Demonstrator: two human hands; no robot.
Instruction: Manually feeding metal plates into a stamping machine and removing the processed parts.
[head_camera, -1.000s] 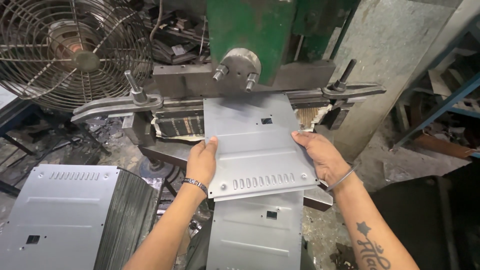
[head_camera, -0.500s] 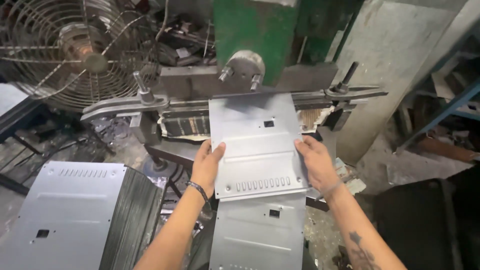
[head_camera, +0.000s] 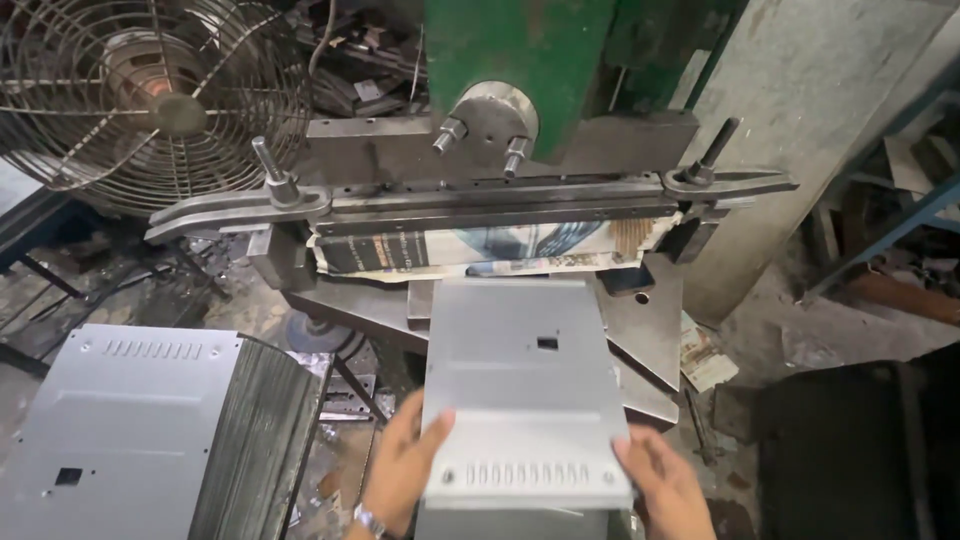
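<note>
Left hand: the left hand (head_camera: 405, 470) grasps the near left corner of the grey sheet-metal panel (head_camera: 520, 385), thumb lying on the top face, fingers hidden under the edge. A bracelet shows at the wrist at the bottom edge of the view.
Right hand: the right hand (head_camera: 665, 485) grasps the near right corner of the same panel, thumb on the top face at the edge, fingers under the sheet.
Panel position: the panel lies flat between both hands, its far edge near the press bed (head_camera: 640, 330) and just below the long horizontal steel bar (head_camera: 480, 200). The far edge stands short of the bar; whether it touches the bed cannot be told.
Panel features: a small square cutout sits right of centre, a shallow crease runs across the near third, and a row of short slots runs along the near edge between two small round holes.
Under the panel: a second grey sheet (head_camera: 500, 525) of like kind shows at the bottom edge, directly beneath the held one.
Machine: a green press body (head_camera: 520, 50) stands behind the bar, with a round steel hub carrying two bolts at its front. A printed paper strip (head_camera: 470, 250) lies under the bar.
Left side: a stack of finished panels (head_camera: 130, 430) stands near the left hand, top sheet showing slots and a square cutout.
Background: a caged fan (head_camera: 150, 90) stands at upper left.
</note>
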